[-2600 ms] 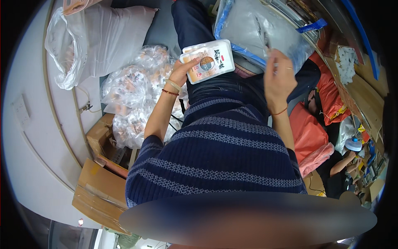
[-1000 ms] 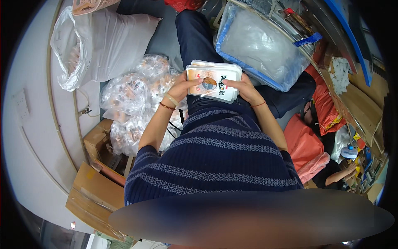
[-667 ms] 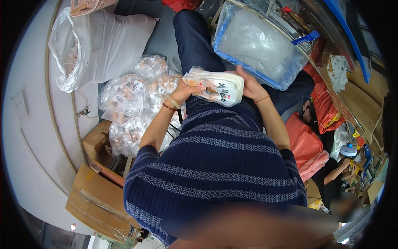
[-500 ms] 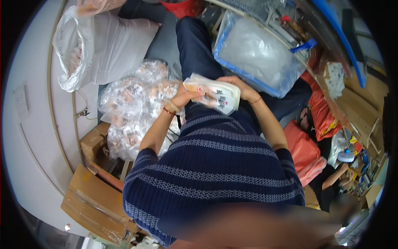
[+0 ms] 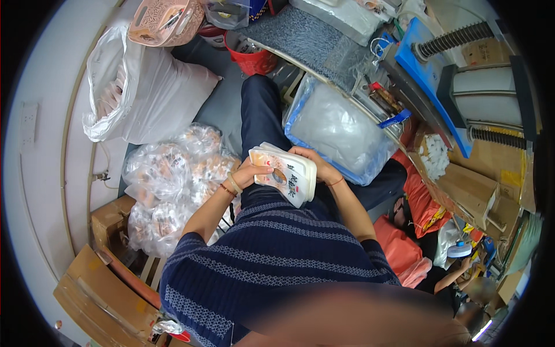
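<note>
A small stack of printed white plastic bags [image 5: 282, 176], with an orange picture and dark lettering, rests above my lap. My left hand [image 5: 250, 173] grips its left side, the thumb lying across the printed face. On the far right side my right hand [image 5: 317, 164] curls round the stack, its fingers partly hidden behind it. The upper bag fans away from a thicker, pale block beneath, whose make-up I cannot make out. Left of my legs lie several clear bags [image 5: 165, 173] of orange-and-white packets.
A blue-rimmed bin [image 5: 341, 133] lined with clear plastic stands beside my right leg. A white sack [image 5: 156, 87], a red bucket [image 5: 250, 55] and a pink basket [image 5: 165, 22] stand farther off. Cardboard [image 5: 110, 295] lies at lower left. Another person's arm [image 5: 452, 279] shows at right.
The view has tilted, bringing more of the far bench and the blue machine into sight. Both hands still hold the stack, and its printed face now slants more toward me.
</note>
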